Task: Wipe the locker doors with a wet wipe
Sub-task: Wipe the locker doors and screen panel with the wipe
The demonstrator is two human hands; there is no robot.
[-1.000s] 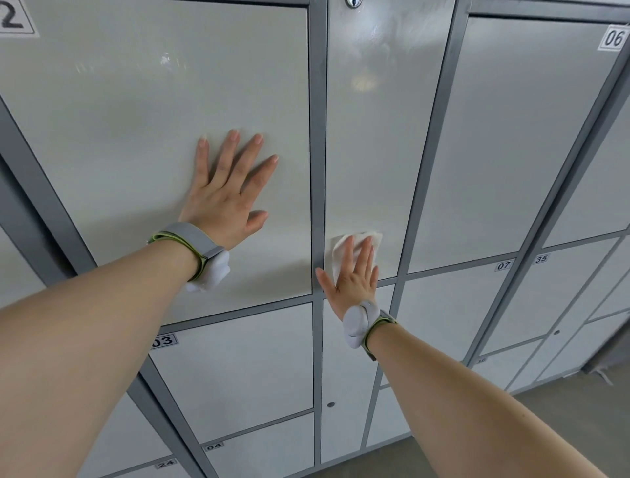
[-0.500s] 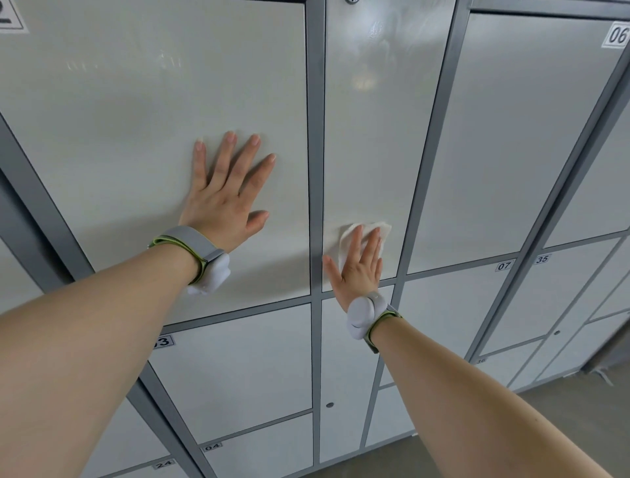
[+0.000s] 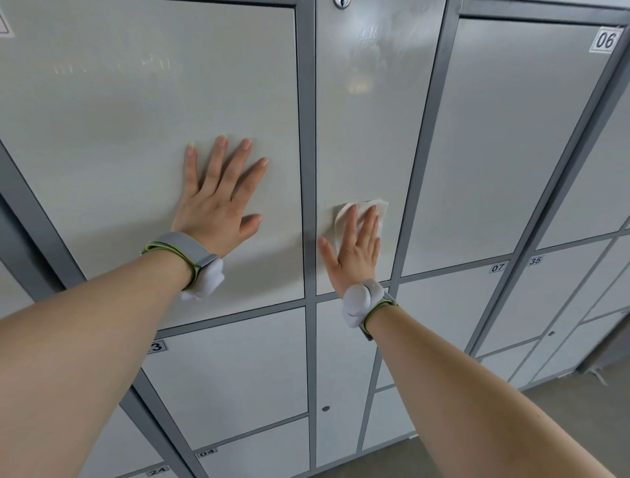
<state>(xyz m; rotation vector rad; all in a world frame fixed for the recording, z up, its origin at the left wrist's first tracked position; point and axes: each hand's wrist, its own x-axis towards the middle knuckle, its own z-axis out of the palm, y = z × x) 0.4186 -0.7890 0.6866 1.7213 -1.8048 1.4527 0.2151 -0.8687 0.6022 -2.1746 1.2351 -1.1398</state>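
Against the locker bank, both your hands lie flat on door panels.

Left hand (image 3: 218, 204): palm on the wide door (image 3: 136, 129), left of the grey frame post (image 3: 306, 136). Fingers straight and spread, thumb out to the right. It holds nothing.

Right hand (image 3: 354, 252): flat on the narrow door (image 3: 368, 136), just right of that post. Fingers straight and close together, thumb angled out to the left. You press the wet wipe (image 3: 379, 206) to the panel under those fingers. It is white and crumpled, and its top and right edges show past your fingertips. The wipe sits low on the narrow door, above the door's bottom edge.

The hands are apart, with the post between them.

Wrists: each carries a grey band edged in green with a white rounded device, one on the left wrist (image 3: 204, 279) and one on the right wrist (image 3: 356, 305).

Narrow door, upper part: a smeary glare on the gloss, and a round lock (image 3: 341, 2) at the top edge of view.

Labels read 06 (image 3: 605, 40) at far upper right, 07 (image 3: 497, 267) and 35 (image 3: 535, 260) on doors lower right, and 04 (image 3: 207, 453) and 24 (image 3: 157, 471) lower left.

A small round keyhole (image 3: 325, 408) shows on the door below the narrow one. Grey floor (image 3: 562, 409) shows at lower right.
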